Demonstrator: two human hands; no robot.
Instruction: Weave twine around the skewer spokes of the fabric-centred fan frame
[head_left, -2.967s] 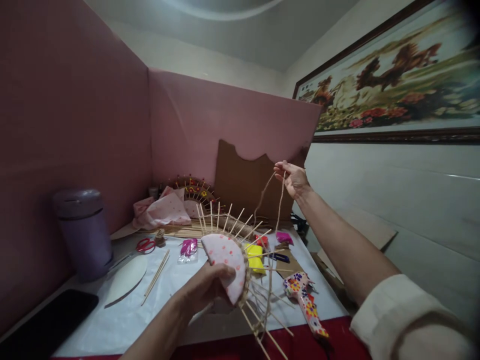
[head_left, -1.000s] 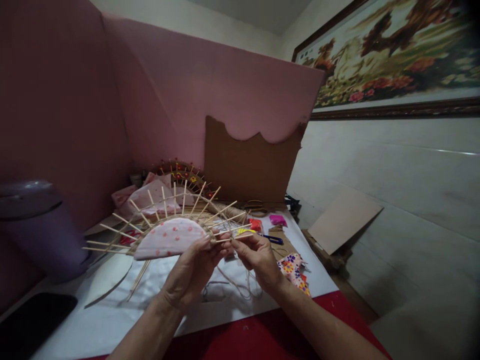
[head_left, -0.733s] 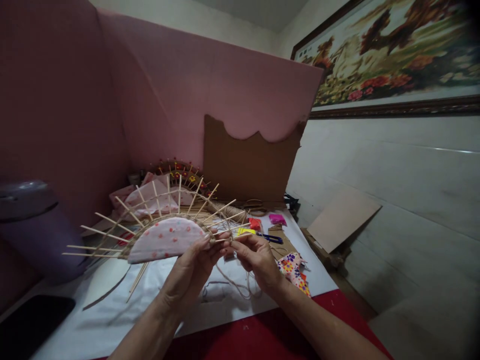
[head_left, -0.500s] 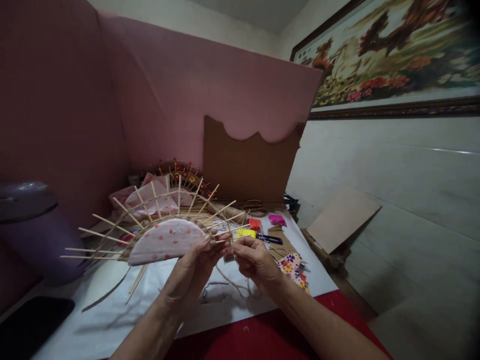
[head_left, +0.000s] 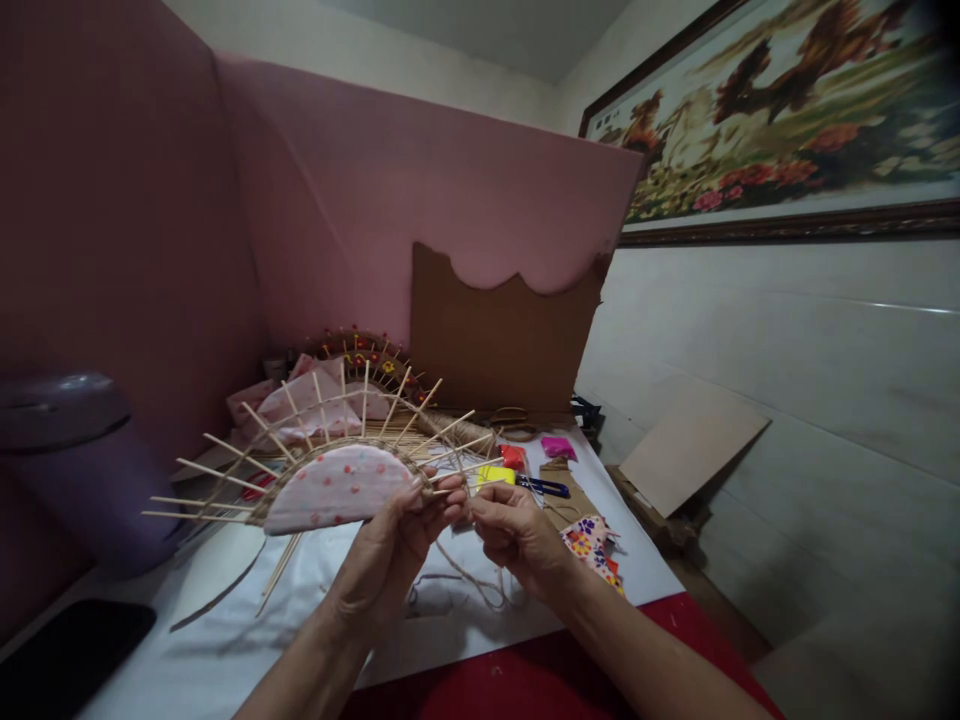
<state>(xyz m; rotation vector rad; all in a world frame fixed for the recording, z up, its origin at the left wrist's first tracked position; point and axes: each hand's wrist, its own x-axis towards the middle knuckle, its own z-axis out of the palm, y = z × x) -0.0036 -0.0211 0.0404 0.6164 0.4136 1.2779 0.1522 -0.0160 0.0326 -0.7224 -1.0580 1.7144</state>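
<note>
Our left hand clamps the right end of the half-round, red-dotted white fabric panel above the white-covered table — likely to steady its pale wooden spokes. Our right hand pinches its fingertips together, seemingly on thin brown twine — just beside the spokes, perhaps for finer control.

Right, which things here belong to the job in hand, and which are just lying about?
In the job:
spotted half-round piece, held by the left hand
sticks fanning from it
twine woven among them, near the right hand

Seemingly just lying about:
purple tumbler
black phone
magenta packet
</note>
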